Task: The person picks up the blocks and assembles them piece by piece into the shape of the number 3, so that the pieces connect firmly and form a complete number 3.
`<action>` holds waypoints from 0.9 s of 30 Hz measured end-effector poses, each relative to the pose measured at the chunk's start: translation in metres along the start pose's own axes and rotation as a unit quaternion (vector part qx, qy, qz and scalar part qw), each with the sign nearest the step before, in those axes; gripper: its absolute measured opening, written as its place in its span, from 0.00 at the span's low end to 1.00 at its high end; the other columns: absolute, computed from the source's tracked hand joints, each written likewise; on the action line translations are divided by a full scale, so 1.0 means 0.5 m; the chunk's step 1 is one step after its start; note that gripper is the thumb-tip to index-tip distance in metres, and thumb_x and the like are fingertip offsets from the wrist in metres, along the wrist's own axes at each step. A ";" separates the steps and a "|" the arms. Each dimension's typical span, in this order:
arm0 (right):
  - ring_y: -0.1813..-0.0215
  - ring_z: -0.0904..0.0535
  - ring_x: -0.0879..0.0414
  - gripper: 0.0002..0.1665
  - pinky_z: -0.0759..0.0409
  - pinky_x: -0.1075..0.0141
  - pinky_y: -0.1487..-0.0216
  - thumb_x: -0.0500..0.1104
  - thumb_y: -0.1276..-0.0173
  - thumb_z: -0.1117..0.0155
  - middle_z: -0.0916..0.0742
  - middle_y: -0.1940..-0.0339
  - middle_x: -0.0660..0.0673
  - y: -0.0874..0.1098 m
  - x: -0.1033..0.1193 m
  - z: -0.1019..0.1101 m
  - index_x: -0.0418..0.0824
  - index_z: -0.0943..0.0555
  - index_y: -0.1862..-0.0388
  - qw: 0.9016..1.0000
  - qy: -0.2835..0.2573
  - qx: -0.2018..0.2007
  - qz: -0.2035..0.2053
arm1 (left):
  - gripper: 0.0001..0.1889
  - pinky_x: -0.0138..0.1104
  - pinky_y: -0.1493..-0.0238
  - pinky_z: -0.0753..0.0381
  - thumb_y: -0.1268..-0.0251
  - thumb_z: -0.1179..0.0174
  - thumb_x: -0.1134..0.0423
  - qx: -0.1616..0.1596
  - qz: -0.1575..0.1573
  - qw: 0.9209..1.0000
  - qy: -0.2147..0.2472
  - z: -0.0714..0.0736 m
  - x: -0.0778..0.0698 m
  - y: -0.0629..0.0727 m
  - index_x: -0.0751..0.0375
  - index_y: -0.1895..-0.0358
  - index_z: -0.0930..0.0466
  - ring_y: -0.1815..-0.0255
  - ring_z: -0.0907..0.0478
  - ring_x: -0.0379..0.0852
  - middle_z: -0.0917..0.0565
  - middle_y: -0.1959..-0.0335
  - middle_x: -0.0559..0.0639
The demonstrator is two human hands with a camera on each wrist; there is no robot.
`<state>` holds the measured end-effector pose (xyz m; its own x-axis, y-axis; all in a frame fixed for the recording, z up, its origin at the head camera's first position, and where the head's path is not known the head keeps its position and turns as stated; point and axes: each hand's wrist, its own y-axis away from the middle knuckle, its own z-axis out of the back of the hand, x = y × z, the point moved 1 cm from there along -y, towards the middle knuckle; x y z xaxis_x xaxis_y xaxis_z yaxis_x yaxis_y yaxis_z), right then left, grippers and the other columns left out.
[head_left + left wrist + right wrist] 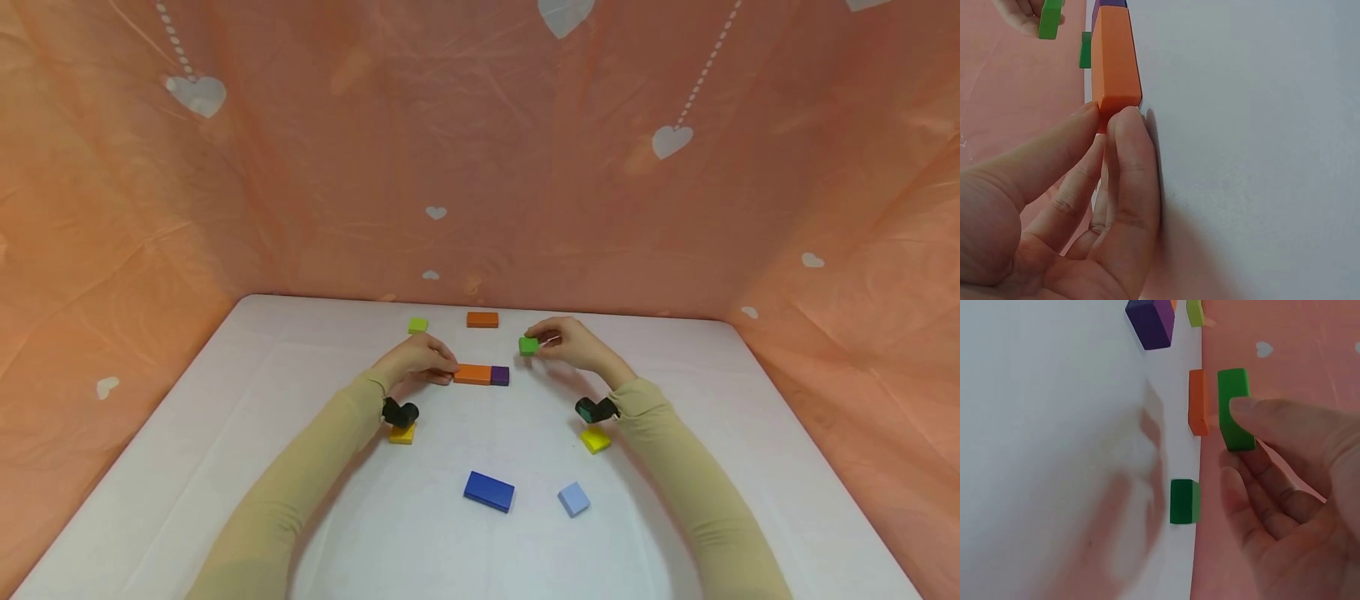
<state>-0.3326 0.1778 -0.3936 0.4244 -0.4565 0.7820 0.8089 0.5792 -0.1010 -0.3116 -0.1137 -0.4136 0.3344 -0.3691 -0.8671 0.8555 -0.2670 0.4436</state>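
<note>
An orange block (472,374) has a purple block (500,376) against its right end. My left hand (420,358) pinches the orange block's left end; the left wrist view has the thumb on one side and fingers at the end face (1121,101). Between thumb and fingers, my right hand (573,343) holds a small green block (528,346) above the table, right of the purple one. In the right wrist view, the thumb lies across this green block (1236,412). Beyond that hand stands a dark green block (1184,501), which the head view does not show.
Toward the back lie a lime block (418,325) and a darker orange block (482,320). Yellow blocks (596,439) (402,435) sit beneath the wrists. Nearer are a blue block (489,492) and a light blue block (573,499). Orange cloth (480,167) rises behind the white table (420,542).
</note>
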 end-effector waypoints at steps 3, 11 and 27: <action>0.49 0.22 0.41 0.19 0.23 0.52 0.44 0.27 0.40 0.34 0.17 0.51 0.33 -0.008 -0.001 -0.008 0.27 0.21 0.49 1.000 0.009 -0.003 -0.003 | 0.11 0.34 0.61 0.16 0.38 0.37 0.69 -0.001 -0.001 1.000 -0.001 0.000 0.000 0.000 0.72 0.55 0.19 0.72 0.18 0.47 0.17 0.65 0.60; 0.51 0.21 0.45 0.19 0.22 0.56 0.46 0.29 0.40 0.33 0.16 0.52 0.37 -0.019 0.002 -0.024 0.30 0.20 0.49 0.999 0.036 0.001 -0.023 | 0.11 0.35 0.61 0.16 0.38 0.36 0.69 -0.001 0.000 1.000 0.004 0.001 0.004 -0.002 0.71 0.55 0.19 0.73 0.18 0.46 0.17 0.65 0.60; 0.53 0.20 0.47 0.18 0.21 0.60 0.48 0.30 0.41 0.31 0.15 0.54 0.39 -0.028 -0.005 -0.044 0.31 0.19 0.50 0.998 0.047 0.015 -0.038 | 0.11 0.35 0.62 0.16 0.38 0.36 0.68 -0.005 -0.007 1.000 -0.006 0.000 0.003 -0.002 0.71 0.56 0.19 0.73 0.18 0.47 0.17 0.65 0.60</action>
<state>-0.3362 0.1560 -0.4078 0.3991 -0.5609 0.7254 0.8283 0.5599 -0.0228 -0.3120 -0.1140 -0.4157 0.3181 -0.3758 -0.8704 0.8638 -0.2634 0.4295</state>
